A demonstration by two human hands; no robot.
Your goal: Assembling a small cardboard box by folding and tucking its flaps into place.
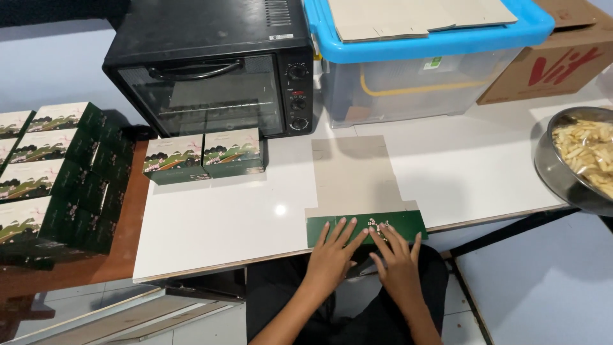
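A flat unfolded carton lies on the white table, its plain brown inside up and its dark green printed flap folded over at the table's near edge. My left hand presses flat on the left part of that green flap, fingers spread. Beside it, my right hand rests with its fingertips on the flap's middle. Neither hand grips anything.
Two finished green boxes stand before a black countertop oven. Several more green boxes are stacked at the left. A clear bin with blue lid, a cardboard box and a metal bowl of pale sticks sit at right.
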